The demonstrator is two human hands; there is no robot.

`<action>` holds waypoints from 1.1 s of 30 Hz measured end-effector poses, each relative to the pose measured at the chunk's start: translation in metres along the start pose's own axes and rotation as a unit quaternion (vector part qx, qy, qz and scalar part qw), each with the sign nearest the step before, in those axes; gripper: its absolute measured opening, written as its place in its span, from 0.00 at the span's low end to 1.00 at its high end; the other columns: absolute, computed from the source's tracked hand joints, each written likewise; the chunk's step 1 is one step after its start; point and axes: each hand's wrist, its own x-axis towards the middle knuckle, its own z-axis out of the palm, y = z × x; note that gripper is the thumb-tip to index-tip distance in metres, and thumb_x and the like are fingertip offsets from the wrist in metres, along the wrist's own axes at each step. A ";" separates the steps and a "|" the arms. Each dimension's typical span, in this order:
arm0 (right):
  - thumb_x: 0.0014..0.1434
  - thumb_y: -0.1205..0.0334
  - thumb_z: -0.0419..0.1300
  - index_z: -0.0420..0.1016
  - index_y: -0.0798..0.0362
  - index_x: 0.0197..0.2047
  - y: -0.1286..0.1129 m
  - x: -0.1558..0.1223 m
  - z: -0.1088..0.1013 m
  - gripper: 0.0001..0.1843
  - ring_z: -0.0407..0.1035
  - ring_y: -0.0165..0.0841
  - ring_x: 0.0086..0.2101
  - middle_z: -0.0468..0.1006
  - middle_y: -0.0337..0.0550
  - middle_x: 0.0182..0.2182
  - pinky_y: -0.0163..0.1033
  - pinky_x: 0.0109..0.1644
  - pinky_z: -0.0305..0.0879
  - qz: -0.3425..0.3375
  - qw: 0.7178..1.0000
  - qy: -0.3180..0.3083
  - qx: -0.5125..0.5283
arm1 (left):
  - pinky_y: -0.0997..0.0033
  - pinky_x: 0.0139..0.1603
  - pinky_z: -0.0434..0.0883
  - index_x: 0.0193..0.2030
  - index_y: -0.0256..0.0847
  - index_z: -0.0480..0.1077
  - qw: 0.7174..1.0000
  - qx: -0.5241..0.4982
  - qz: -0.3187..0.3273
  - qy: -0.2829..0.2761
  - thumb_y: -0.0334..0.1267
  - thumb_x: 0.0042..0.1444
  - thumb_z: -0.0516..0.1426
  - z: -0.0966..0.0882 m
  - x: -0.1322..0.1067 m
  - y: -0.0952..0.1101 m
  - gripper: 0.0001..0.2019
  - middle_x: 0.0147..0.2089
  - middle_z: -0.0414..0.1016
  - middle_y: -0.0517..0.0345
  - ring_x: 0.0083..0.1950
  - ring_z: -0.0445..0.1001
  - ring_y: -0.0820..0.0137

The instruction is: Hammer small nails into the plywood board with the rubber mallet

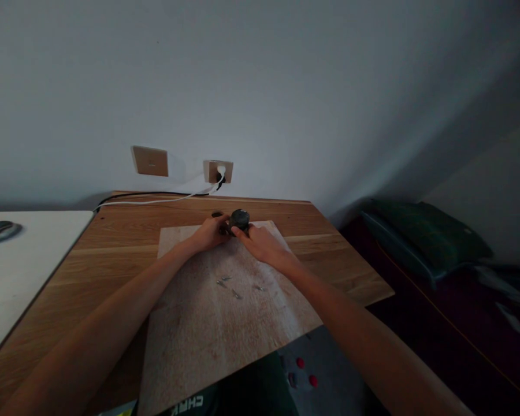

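Both my hands meet over the far end of a light wooden board. A dark, round-ended object (240,219) is between them, its kind too dim to make out. My right hand (262,242) is closed on it from the right, thumb along its near side. My left hand (211,232) grips its left side with bent fingers, and a small dark part (217,214) shows just beyond them. Several small metal pieces, which look like screws (236,294), lie scattered on the board (190,329) nearer to me.
The board rests on a wooden table (125,231) against the wall. A wall socket (218,171) holds plugs, their cables running left along the table's back edge. A white surface (34,254) adjoins at left. A dark green cushion (429,237) lies low at right.
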 end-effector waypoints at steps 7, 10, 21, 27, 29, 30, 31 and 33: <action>0.75 0.45 0.60 0.80 0.54 0.54 0.003 -0.001 -0.003 0.21 0.80 0.42 0.50 0.84 0.49 0.51 0.55 0.58 0.75 0.004 1.000 -0.010 0.013 | 0.67 0.41 0.76 0.59 0.37 0.74 1.000 0.004 -0.008 -0.014 0.35 0.51 0.61 -0.003 0.001 0.002 0.25 0.39 0.85 0.54 0.38 0.83 0.61; 0.76 0.43 0.57 0.80 0.54 0.56 0.010 -0.006 -0.006 0.23 0.80 0.41 0.49 0.84 0.49 0.50 0.54 0.57 0.75 0.007 1.000 -0.002 0.015 | 0.67 0.42 0.76 0.59 0.38 0.73 1.000 0.004 -0.012 -0.028 0.34 0.52 0.59 -0.004 -0.001 0.006 0.25 0.41 0.86 0.54 0.38 0.83 0.63; 0.74 0.49 0.63 0.80 0.55 0.53 0.050 -0.041 0.009 0.17 0.80 0.40 0.47 0.84 0.48 0.50 0.53 0.54 0.77 0.028 0.999 -0.020 0.007 | 0.68 0.38 0.70 0.34 0.42 0.71 0.989 0.059 -0.006 -0.137 0.46 0.55 0.64 -0.037 0.001 0.051 0.11 0.34 0.78 0.57 0.35 0.76 0.65; 0.74 0.52 0.64 0.79 0.54 0.55 0.060 -0.042 0.021 0.16 0.80 0.41 0.48 0.83 0.48 0.52 0.53 0.54 0.78 0.034 0.999 -0.009 0.030 | 0.69 0.33 0.64 0.30 0.41 0.75 0.929 0.152 0.029 -0.335 0.37 0.52 0.65 -0.042 -0.017 0.107 0.05 0.30 0.77 0.60 0.32 0.73 0.67; 0.74 0.51 0.63 0.79 0.54 0.55 0.061 -0.043 0.022 0.16 0.80 0.41 0.48 0.83 0.47 0.51 0.52 0.54 0.78 0.036 0.999 -0.005 0.034 | 0.68 0.31 0.62 0.29 0.41 0.76 0.913 0.203 0.024 -0.354 0.38 0.48 0.68 -0.034 -0.022 0.119 0.06 0.31 0.78 0.58 0.32 0.73 0.66; 0.74 0.51 0.63 0.80 0.54 0.54 0.061 -0.043 0.022 0.16 0.80 0.40 0.48 0.83 0.47 0.51 0.52 0.54 0.78 0.037 0.999 -0.004 0.036 | 0.67 0.31 0.62 0.29 0.41 0.77 0.902 0.234 0.025 -0.362 0.39 0.47 0.70 -0.030 -0.025 0.123 0.08 0.31 0.79 0.57 0.32 0.73 0.65; 0.74 0.51 0.63 0.80 0.54 0.54 0.061 -0.043 0.022 0.16 0.80 0.40 0.48 0.83 0.47 0.50 0.52 0.54 0.78 0.038 0.999 -0.002 0.037 | 0.67 0.32 0.62 0.29 0.41 0.77 0.891 0.262 0.026 -0.369 0.40 0.47 0.70 -0.027 -0.026 0.126 0.09 0.32 0.79 0.55 0.32 0.73 0.64; 0.74 0.50 0.63 0.80 0.54 0.54 0.061 -0.043 0.022 0.16 0.80 0.40 0.48 0.83 0.47 0.50 0.52 0.54 0.78 0.040 0.998 -0.001 0.040 | 0.67 0.33 0.63 0.28 0.41 0.77 0.878 0.289 0.034 -0.380 0.41 0.48 0.71 -0.022 -0.028 0.129 0.09 0.33 0.80 0.54 0.33 0.73 0.63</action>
